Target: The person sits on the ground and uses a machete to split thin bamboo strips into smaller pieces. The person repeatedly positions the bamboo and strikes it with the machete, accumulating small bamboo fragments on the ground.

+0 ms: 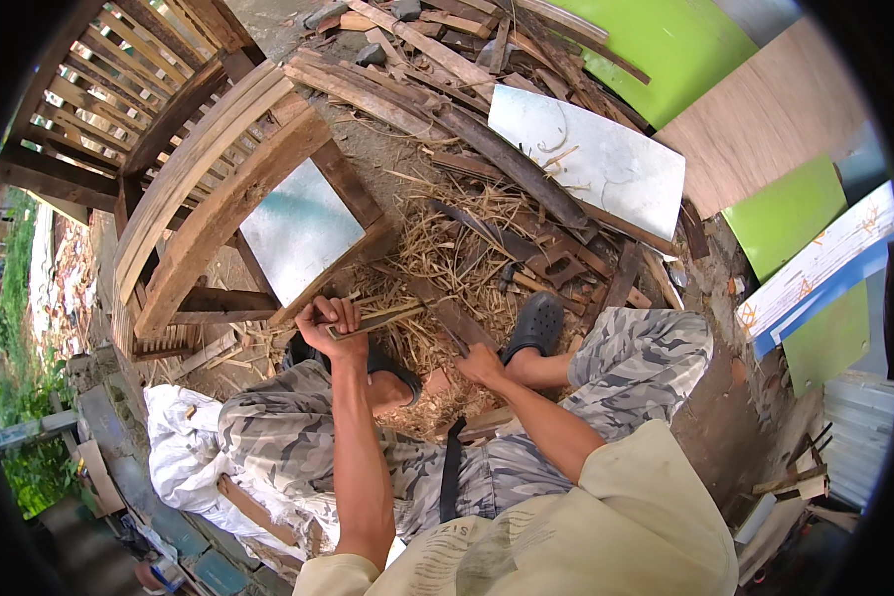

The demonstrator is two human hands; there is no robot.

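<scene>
My left hand is closed around a thin wooden strip, which points to the right over the shavings. My right hand is closed too, low between my knees. A narrow dark blade-like tool sticks out of it toward the upper left; its exact kind is hard to make out. Just beyond its tip lies a flat brown piece, close to the strip's far end. A handsaw rests on the scrap ahead of my right foot.
A wooden frame with a pale panel stands front left. Shavings cover the ground between my dark clogs. Ahead lie scrap boards and a white sheet. Green panels lean at the right.
</scene>
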